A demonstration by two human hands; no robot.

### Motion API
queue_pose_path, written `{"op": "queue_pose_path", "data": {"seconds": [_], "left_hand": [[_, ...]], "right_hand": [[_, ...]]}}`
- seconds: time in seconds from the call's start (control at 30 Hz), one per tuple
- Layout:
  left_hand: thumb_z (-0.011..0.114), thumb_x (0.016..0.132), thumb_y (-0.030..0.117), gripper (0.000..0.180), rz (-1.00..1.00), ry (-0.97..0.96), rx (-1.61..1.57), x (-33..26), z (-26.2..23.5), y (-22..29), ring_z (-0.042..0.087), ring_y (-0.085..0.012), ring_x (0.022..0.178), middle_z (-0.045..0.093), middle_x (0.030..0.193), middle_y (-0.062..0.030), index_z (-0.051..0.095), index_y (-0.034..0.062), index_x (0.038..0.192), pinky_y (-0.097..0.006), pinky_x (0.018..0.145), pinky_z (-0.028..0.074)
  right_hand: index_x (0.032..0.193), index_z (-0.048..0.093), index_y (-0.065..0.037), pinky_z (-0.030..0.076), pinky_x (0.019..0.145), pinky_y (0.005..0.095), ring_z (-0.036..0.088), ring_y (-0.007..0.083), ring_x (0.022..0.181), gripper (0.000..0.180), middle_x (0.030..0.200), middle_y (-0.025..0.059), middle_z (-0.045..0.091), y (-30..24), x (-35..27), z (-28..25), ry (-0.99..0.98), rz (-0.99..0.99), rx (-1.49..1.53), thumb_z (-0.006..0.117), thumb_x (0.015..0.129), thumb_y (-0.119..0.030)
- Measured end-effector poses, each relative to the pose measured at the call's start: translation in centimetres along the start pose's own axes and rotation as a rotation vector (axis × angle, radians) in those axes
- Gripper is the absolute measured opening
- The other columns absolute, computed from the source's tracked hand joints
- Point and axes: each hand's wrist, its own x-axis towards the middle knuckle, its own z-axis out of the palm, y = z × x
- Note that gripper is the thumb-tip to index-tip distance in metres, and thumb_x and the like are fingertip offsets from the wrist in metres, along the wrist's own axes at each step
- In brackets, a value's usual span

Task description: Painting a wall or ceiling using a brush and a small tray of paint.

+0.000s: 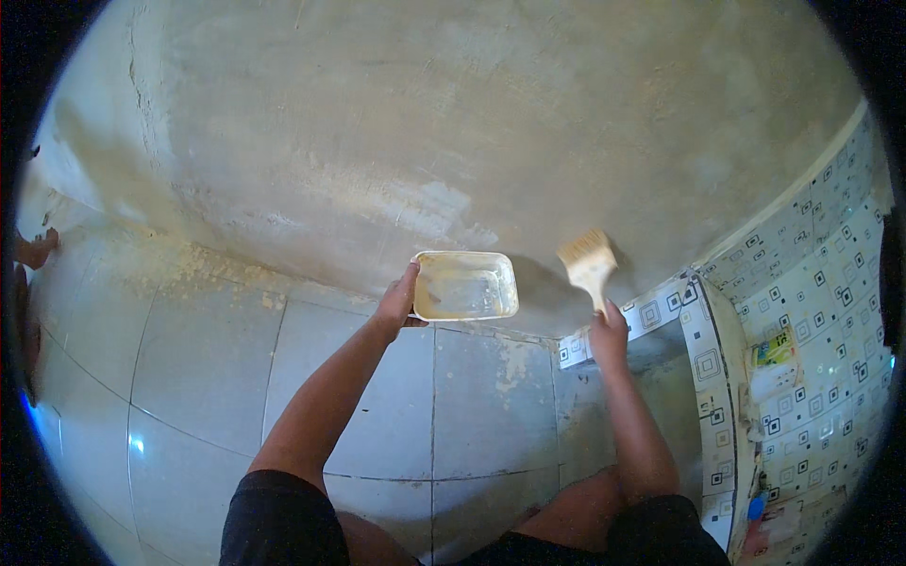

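Note:
My left hand [400,302] is closed on the left rim of a rectangular plastic tub [511,291], held out in front of me. Its walls are smeared cream, and a little pale liquid or residue shows at the bottom. To the right, my right hand [610,332] grips the handle of a wide, flat paintbrush [591,271]. The bristles point up and away, close to the wall [377,113]; whether they touch it I cannot tell. That wall is rough and beige-grey, with whitish patches low in the middle.
Large pale tiles cover the floor [359,415], with crumbly yellowish debris [203,269] along the wall's foot. On the right stands a ledge [710,377] of patterned tile, with a pale packet [776,363] and a blue object [756,507] beyond it. Another person's foot [36,249] shows at far left.

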Motion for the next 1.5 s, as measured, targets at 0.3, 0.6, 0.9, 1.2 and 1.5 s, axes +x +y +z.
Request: {"op": "queue_pose_path", "data": {"seconds": [0.3, 0.6, 0.9, 1.2, 1.5], "left_hand": [[0.030, 0.079, 0.066, 0.069, -0.024, -0.171, 0.170, 0.3, -3.1, -0.4, 0.059, -0.0192, 0.080, 0.060, 0.094, -0.0090, 0.052, 0.0101, 0.112, -0.034, 0.061, 0.050], [0.028, 0.078, 0.069, 0.073, -0.081, -0.322, 0.433, 0.5, -5.1, 0.0, 0.056, -0.0175, 0.063, 0.060, 0.082, -0.0089, 0.052, 0.0087, 0.111, -0.029, 0.054, 0.047], [0.030, 0.078, 0.069, 0.072, -0.093, -0.277, 0.340, 1.3, -5.7, -0.2, 0.056, -0.0176, 0.063, 0.060, 0.083, -0.0105, 0.052, 0.0087, 0.112, -0.029, 0.053, 0.047], [0.032, 0.077, 0.068, 0.073, -0.207, -0.334, 0.498, 1.6, -4.8, 0.2, 0.056, -0.0244, 0.090, 0.055, 0.108, -0.0126, 0.046, 0.0108, 0.120, -0.036, 0.067, 0.050], [0.031, 0.077, 0.068, 0.072, -0.106, -0.317, 0.635, 0.3, -5.6, 0.3, 0.056, -0.0240, 0.089, 0.057, 0.106, -0.0122, 0.046, 0.0115, 0.120, -0.036, 0.065, 0.051]], "right_hand": [[0.106, 0.052, 0.002, 0.045, 0.068, 0.0374, 0.059, 0.0301, 0.076, 0.029, 0.087, 0.0202, 0.059, -8.4, -2.6, 9.0, -0.063, -0.146, 0.160, 0.049, 0.078, -0.005], [0.113, 0.047, 0.003, 0.045, 0.076, 0.0425, 0.056, 0.0386, 0.086, 0.036, 0.093, 0.0260, 0.057, -19.6, -3.9, 12.1, -0.137, -0.533, 0.236, 0.048, 0.078, -0.004], [0.117, 0.048, -0.006, 0.045, 0.075, 0.0381, 0.056, 0.0356, 0.090, 0.041, 0.097, 0.0227, 0.057, -1.1, -3.0, 7.5, -0.051, -0.105, 0.103, 0.049, 0.076, 0.000], [0.096, 0.054, 0.005, 0.043, 0.068, 0.0380, 0.057, 0.0312, 0.074, 0.021, 0.080, 0.0192, 0.058, -5.7, -3.3, 12.1, 0.047, 0.003, 0.196, 0.045, 0.079, -0.004], [0.119, 0.043, 0.001, 0.044, 0.075, 0.0426, 0.056, 0.0367, 0.086, 0.041, 0.091, 0.0224, 0.058, -20.1, -4.5, 13.7, -0.222, -0.487, 0.186, 0.048, 0.078, -0.003]]}}
